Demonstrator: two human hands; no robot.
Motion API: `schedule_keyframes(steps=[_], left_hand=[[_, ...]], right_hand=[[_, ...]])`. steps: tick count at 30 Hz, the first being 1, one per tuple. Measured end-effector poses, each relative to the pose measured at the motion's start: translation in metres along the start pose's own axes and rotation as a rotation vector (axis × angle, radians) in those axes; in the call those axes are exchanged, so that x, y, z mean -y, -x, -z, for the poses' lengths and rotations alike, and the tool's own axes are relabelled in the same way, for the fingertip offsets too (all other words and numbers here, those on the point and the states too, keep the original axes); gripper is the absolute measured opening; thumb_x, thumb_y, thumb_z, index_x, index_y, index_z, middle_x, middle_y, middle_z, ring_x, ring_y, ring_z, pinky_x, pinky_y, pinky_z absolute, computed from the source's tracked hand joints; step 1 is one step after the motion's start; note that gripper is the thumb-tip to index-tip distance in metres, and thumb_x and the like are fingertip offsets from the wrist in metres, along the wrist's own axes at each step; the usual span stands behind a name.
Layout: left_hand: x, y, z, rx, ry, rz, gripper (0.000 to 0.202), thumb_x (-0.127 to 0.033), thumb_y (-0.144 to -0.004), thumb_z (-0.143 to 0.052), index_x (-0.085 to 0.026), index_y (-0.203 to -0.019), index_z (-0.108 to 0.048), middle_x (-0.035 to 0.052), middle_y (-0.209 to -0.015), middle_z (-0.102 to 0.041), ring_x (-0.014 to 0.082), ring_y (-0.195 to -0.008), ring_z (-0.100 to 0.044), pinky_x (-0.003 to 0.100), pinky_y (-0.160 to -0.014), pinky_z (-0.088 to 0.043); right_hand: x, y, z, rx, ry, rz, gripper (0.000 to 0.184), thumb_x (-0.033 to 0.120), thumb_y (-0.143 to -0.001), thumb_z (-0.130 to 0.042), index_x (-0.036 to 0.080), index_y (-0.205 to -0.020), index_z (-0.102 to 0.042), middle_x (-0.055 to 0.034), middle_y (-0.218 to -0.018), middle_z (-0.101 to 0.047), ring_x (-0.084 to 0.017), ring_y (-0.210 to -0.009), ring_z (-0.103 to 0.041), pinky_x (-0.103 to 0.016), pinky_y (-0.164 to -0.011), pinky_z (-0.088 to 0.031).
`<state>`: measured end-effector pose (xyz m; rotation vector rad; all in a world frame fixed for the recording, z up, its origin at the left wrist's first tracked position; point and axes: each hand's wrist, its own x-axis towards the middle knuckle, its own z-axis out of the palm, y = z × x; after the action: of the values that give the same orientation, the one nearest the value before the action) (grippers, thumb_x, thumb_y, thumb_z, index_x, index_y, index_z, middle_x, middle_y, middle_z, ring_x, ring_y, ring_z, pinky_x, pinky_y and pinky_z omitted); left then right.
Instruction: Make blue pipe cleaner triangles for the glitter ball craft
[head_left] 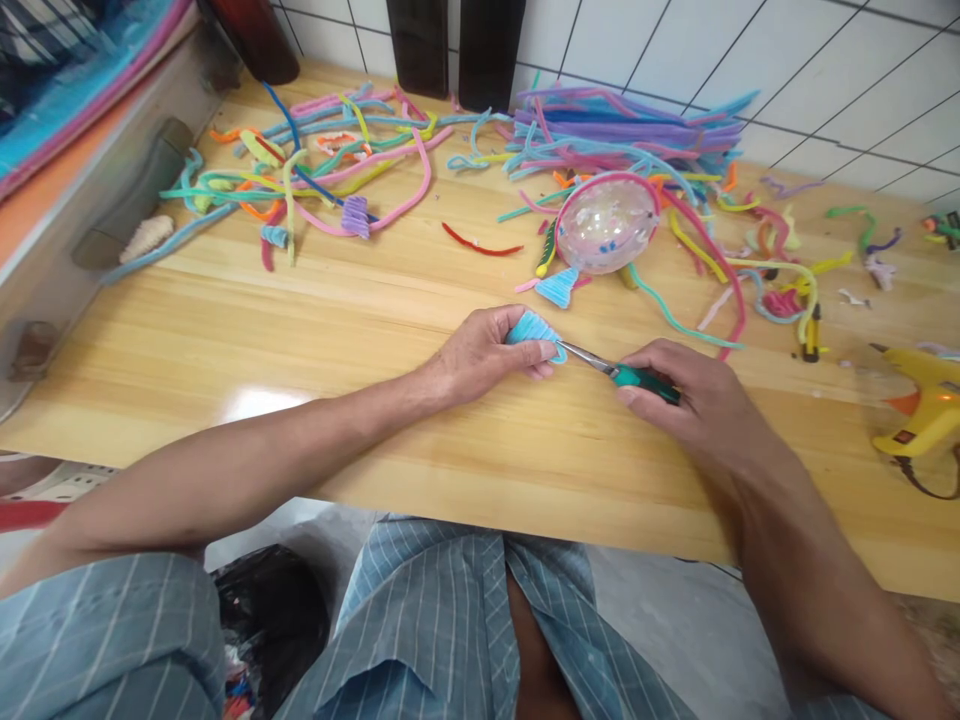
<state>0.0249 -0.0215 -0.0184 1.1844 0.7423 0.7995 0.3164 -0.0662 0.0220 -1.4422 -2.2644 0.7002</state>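
Note:
My left hand point(487, 352) is closed around a small folded light-blue pipe-cleaner piece point(529, 327), resting on the wooden table point(315, 330). My right hand point(686, 400) grips a green-handled pair of pliers point(626, 374) whose metal tip meets the blue piece at its right edge. A clear glittery ball with a pink pipe-cleaner ring point(606, 222) sits just beyond my hands, with a second blue folded fan point(556, 288) beside it.
Heaps of coloured pipe cleaners point(600, 135) lie across the back of the table and another heap point(330, 165) at the left. A yellow glue gun point(926, 415) lies at the right edge. Two dark objects point(454, 45) stand against the tiled wall.

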Motion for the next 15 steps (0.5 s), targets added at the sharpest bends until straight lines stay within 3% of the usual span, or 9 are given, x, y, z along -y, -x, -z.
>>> schedule_keyframes(steps=[15], left_hand=[[0.0019, -0.0025, 0.0026, -0.003, -0.006, -0.025, 0.038, -0.047, -0.086, -0.091, -0.015, -0.094, -0.072, 0.0045, -0.083, -0.080, 0.0156, -0.075, -0.075, 0.031, -0.079, -0.062]], right_hand=[[-0.0010, 0.0007, 0.0043, -0.040, 0.019, 0.002, 0.020, 0.049, -0.100, -0.069, 0.030, -0.103, -0.074, -0.0088, -0.100, -0.079, -0.032, -0.092, -0.075, -0.047, -0.084, -0.058]])
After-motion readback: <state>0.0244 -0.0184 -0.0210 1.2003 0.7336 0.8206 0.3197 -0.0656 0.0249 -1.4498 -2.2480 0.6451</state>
